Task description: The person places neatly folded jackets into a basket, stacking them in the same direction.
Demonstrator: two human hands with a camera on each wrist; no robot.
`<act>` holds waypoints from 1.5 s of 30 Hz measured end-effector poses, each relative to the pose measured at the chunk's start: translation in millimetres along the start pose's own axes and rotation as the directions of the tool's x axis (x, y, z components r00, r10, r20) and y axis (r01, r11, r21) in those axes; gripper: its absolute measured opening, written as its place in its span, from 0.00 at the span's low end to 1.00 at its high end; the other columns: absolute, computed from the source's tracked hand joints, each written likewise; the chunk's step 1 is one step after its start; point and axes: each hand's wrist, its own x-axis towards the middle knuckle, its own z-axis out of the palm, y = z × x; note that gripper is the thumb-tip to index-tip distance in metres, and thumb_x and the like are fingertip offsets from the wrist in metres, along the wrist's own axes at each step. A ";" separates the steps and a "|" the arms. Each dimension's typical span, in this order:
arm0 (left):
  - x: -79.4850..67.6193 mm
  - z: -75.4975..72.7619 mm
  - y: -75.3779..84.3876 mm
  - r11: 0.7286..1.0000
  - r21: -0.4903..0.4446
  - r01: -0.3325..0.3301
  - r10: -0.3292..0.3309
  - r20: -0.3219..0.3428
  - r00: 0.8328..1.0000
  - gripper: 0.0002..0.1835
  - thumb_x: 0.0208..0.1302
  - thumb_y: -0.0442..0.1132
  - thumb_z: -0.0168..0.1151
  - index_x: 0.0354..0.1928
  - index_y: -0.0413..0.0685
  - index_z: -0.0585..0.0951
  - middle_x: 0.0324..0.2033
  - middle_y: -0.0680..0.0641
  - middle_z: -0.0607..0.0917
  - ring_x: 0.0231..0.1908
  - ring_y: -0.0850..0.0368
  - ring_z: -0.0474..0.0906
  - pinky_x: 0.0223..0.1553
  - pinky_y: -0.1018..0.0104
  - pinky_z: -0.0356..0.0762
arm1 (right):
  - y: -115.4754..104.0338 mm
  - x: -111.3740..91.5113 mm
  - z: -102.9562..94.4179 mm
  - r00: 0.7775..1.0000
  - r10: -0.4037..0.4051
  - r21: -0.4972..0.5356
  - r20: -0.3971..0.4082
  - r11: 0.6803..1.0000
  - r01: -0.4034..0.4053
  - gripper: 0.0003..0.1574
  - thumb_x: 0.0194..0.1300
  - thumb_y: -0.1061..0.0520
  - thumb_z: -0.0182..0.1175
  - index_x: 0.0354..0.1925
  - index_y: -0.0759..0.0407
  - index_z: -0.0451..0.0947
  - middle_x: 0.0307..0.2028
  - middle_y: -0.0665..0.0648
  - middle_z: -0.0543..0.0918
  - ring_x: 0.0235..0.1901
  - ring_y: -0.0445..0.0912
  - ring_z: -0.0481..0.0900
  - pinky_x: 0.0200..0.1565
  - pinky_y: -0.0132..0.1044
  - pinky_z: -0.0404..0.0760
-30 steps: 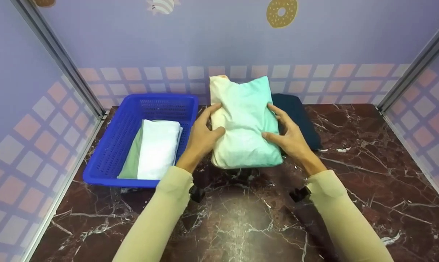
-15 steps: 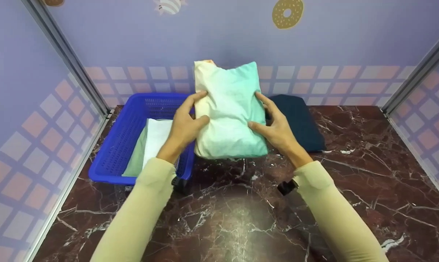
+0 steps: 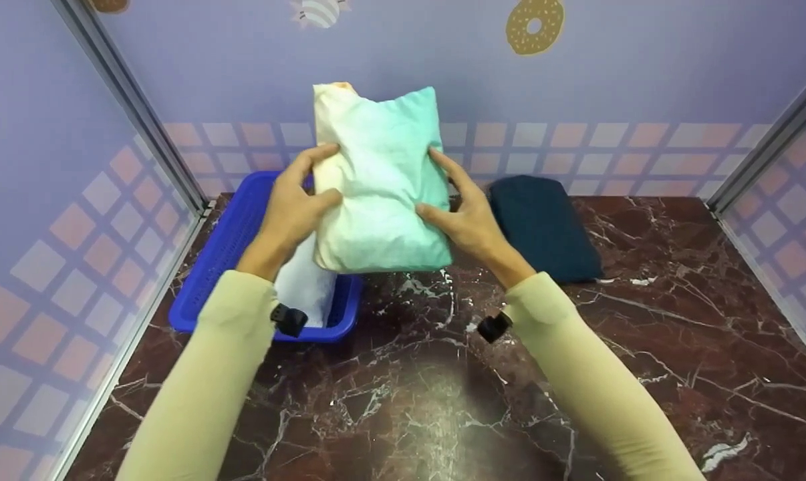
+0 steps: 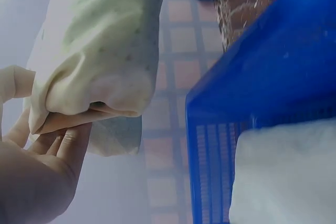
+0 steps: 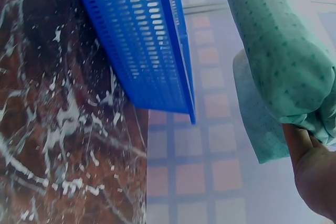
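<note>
A folded garment (image 3: 379, 180), fading from cream on the left to mint green on the right, is held up in the air between both hands. My left hand (image 3: 293, 207) grips its left side, thumb on the front and fingers bent behind the edge in the left wrist view. On the opposite side my right hand (image 3: 473, 217) holds it the same way, with the fingers tucked under the fabric in the right wrist view. The garment hangs over the right part of a blue plastic basket (image 3: 219, 254). Inside the basket lies a white folded cloth (image 3: 306, 287), partly hidden by my left arm.
To the right, a dark navy folded cloth (image 3: 543, 227) lies on the brown marbled tabletop (image 3: 657, 321) near the back wall. Lilac panels with a tile pattern (image 3: 603, 137) enclose the back and both sides.
Both hands have lifted the garment and carried it left, from beside the basket to above its right part. The navy cloth, formerly half covered, now shows fully.
</note>
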 end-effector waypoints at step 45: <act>3.1 -108.4 -79.2 0.988 0.109 0.108 -0.096 -0.110 0.989 0.33 0.61 0.23 0.54 0.71 0.33 0.74 0.67 0.38 0.79 0.60 0.57 0.74 0.60 0.70 0.71 | 11.9 27.8 146.6 0.981 0.186 -0.217 0.059 0.961 -0.169 0.54 0.71 0.60 0.69 0.85 0.45 0.54 0.79 0.59 0.63 0.76 0.51 0.64 0.75 0.44 0.64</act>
